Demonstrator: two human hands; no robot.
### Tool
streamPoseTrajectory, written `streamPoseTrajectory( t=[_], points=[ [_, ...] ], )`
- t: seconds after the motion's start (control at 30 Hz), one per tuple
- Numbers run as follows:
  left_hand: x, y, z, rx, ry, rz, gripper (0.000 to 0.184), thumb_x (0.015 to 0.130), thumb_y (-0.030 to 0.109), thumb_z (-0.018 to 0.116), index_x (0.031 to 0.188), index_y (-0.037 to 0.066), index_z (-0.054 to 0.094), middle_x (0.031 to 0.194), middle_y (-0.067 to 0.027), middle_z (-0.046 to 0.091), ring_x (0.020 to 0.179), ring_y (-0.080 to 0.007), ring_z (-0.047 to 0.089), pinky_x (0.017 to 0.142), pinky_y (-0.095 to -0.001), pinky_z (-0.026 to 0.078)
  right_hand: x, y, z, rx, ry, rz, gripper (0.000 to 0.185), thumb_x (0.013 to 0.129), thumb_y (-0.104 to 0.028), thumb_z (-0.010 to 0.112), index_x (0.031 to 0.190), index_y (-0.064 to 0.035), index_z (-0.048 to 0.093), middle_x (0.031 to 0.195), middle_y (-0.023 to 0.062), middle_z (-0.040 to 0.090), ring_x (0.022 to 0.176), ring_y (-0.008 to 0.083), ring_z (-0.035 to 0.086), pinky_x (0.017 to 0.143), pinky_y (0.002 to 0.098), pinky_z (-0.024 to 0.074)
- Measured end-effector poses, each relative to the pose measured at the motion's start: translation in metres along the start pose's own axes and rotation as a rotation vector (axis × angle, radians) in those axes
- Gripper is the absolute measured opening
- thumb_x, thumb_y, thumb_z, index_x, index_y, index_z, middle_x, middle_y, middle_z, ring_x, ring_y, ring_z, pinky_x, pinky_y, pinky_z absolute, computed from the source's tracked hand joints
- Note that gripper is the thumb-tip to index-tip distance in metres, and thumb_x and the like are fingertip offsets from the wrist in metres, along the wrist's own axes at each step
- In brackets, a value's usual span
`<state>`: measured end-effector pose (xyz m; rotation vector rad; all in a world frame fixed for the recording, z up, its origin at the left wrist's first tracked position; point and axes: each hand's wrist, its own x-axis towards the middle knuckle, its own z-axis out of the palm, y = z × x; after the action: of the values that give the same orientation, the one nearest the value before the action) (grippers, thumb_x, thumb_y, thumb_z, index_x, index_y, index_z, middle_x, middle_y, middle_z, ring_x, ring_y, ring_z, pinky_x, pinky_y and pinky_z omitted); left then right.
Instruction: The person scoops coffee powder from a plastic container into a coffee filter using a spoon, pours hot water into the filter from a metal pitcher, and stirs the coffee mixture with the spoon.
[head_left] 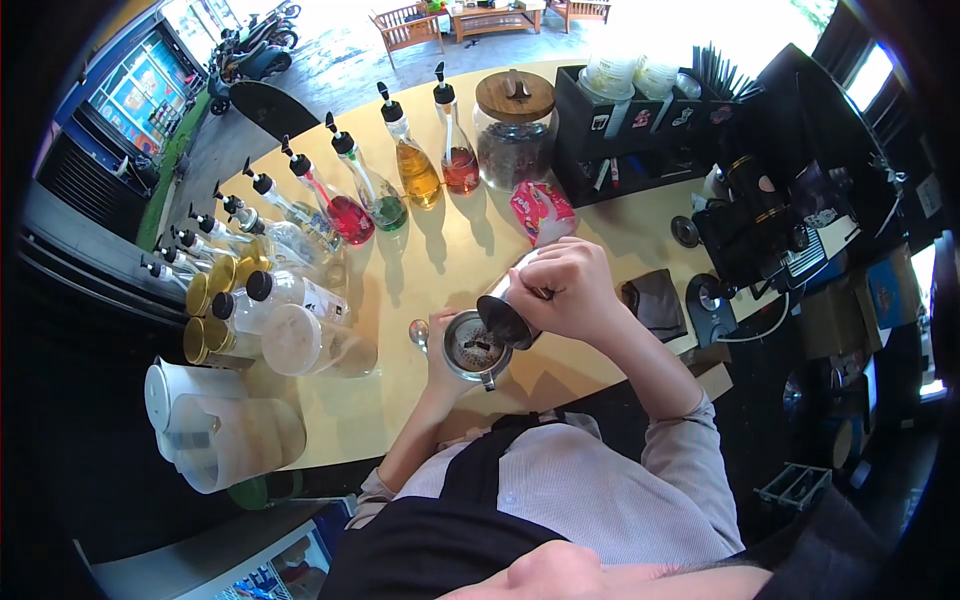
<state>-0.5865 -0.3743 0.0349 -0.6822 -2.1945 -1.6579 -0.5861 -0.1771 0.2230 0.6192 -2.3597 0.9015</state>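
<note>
My left hand (440,352) is wrapped round the side of a metal cup (489,379) with a small handle. Inside the cup is a brown-speckled surface with a dark piece on it; I cannot make out what it is. My right hand (565,285) grips a silver-and-dark container (507,322), tilted with its dark round end over the cup's right side. Whether anything pours out does not show. A spoon (419,333) lies on the table just left of my left hand. Beyond my right hand is a pink packet (543,211).
Pump bottles of coloured syrup (418,170) curve along the table's far left edge. Jars (292,340) and clear pitchers (235,440) stand at left. A wooden-lidded jar (515,130) and black organizer (620,140) are at the back, a dark cloth (657,305) and coffee machine (770,215) at right.
</note>
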Motion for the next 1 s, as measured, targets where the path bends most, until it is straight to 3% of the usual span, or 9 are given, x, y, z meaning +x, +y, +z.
streamPoseTrajectory(
  t=[0.37,0.47,0.67,0.77,0.87,0.97,1.0],
  points=[
    [-0.003,0.000,-0.003,-0.050,-0.021,-0.075,0.064,0.052,0.020,0.091,0.104,0.004,0.056,0.105,-0.0121,0.050,0.103,-0.0278,0.052,0.086,-0.0358,0.044,0.008,0.011,0.008,-0.015,0.039,-0.038,0.031,0.075,-0.015,0.065,0.048,-0.0078,0.053,0.047,0.0062,0.052,0.045,0.0242,0.055,0.047,0.0345,0.0420],
    [-0.006,-0.006,0.000,-0.077,-0.009,-0.072,0.065,0.053,0.019,0.091,0.105,0.004,0.056,0.106,-0.0126,0.050,0.103,-0.0280,0.053,0.086,-0.0360,0.045,0.011,0.012,0.011,-0.022,-0.013,-0.012,0.034,0.073,-0.009,0.066,0.049,-0.0055,0.043,0.048,0.0091,0.047,0.049,0.0253,0.057,0.050,0.0333,0.0457],
    [-0.016,-0.032,0.004,-0.327,-0.037,-0.343,0.065,0.053,0.019,0.090,0.106,0.004,0.055,0.106,-0.0129,0.050,0.102,-0.0279,0.053,0.086,-0.0361,0.044,0.019,0.009,0.019,0.005,-0.035,-0.032,0.031,0.074,-0.009,0.066,0.050,-0.0053,0.047,0.052,0.0103,0.053,0.055,0.0241,0.063,0.054,0.0325,0.0501],
    [-0.011,-0.024,0.003,-0.187,-0.062,-0.181,0.065,0.054,0.019,0.090,0.106,0.004,0.054,0.107,-0.0128,0.050,0.102,-0.0280,0.053,0.086,-0.0360,0.044,0.022,0.006,0.021,0.018,-0.035,-0.059,0.029,0.075,-0.009,0.066,0.050,-0.0059,0.050,0.053,0.0095,0.055,0.056,0.0232,0.064,0.054,0.0322,0.0497],
    [-0.008,-0.009,0.003,-0.285,-0.004,-0.244,0.060,0.056,0.018,0.090,0.104,0.004,0.057,0.108,-0.0114,0.053,0.104,-0.0277,0.052,0.086,-0.0358,0.043,0.022,0.003,0.021,0.010,-0.046,-0.073,0.028,0.075,-0.010,0.066,0.051,-0.0063,0.051,0.054,0.0081,0.058,0.057,0.0220,0.065,0.054,0.0324,0.0492],
    [0.008,0.014,-0.001,-0.235,-0.036,-0.211,0.044,0.059,0.017,0.088,0.094,0.006,0.063,0.099,-0.0067,0.062,0.095,-0.0224,0.058,0.081,-0.0329,0.045,0.022,0.001,0.022,0.015,-0.073,-0.074,0.029,0.075,-0.010,0.067,0.051,-0.0067,0.052,0.056,0.0070,0.060,0.059,0.0212,0.066,0.054,0.0321,0.0488],
    [0.013,0.020,-0.001,-0.381,-0.059,-0.308,0.037,0.061,0.017,0.087,0.088,0.007,0.066,0.093,-0.0039,0.064,0.088,-0.0192,0.059,0.078,-0.0314,0.046,0.022,0.001,0.024,0.024,-0.030,-0.092,0.032,0.076,-0.013,0.066,0.048,-0.0088,0.051,0.051,0.0062,0.056,0.053,0.0224,0.061,0.051,0.0334,0.0452]
  ],
)
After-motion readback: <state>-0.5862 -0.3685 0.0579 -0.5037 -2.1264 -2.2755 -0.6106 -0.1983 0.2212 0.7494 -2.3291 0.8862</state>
